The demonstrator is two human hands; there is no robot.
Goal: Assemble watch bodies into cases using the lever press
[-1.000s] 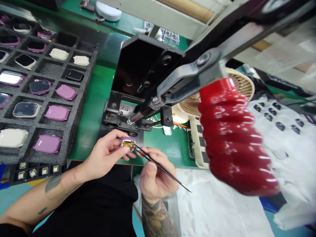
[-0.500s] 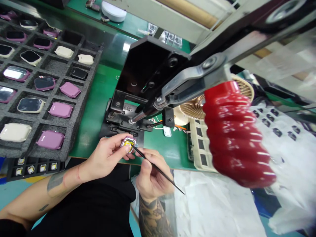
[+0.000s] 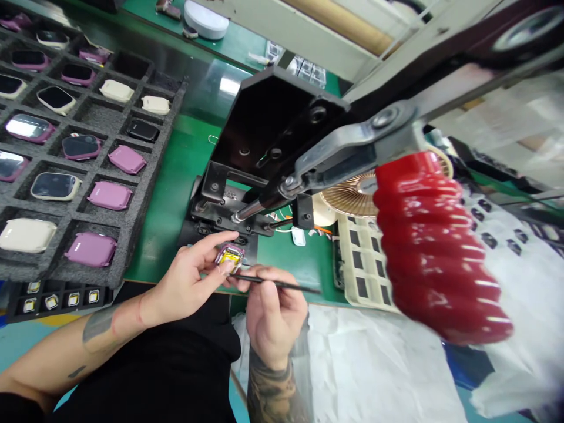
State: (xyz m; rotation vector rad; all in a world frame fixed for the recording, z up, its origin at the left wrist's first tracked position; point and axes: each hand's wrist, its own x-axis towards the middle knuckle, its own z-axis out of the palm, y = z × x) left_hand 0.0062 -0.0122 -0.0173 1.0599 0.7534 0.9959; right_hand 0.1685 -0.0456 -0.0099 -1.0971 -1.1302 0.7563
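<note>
Between its thumb and fingers, my left hand [image 3: 189, 273] grips a small purple watch case [image 3: 230, 256]. The case's inside faces up and shows yellow and silver parts. My right hand [image 3: 275, 311] is closed around thin black tweezers [image 3: 282, 284], held almost level. Their tip reaches the near edge of the case, close to my left thumb. Whether the tip touches a part inside is too small to tell. Both hands are just in front of the black base of a lever press [image 3: 229, 211].
A grey foam tray [image 3: 150, 176] of watch cases stands left, with a small black tray [image 3: 83, 305] below it. The press's red handle [image 3: 440, 252] looms on the right. Behind it are a fan [image 3: 348, 194] and a pale compartment tray [image 3: 352, 258]. White sheeting [image 3: 379, 364] lies front right.
The tweezers have swung from a steep slant to nearly level, their tip moving to the case's near edge. My right hand has turned with them. My left forefinger has straightened along the case's far side.
</note>
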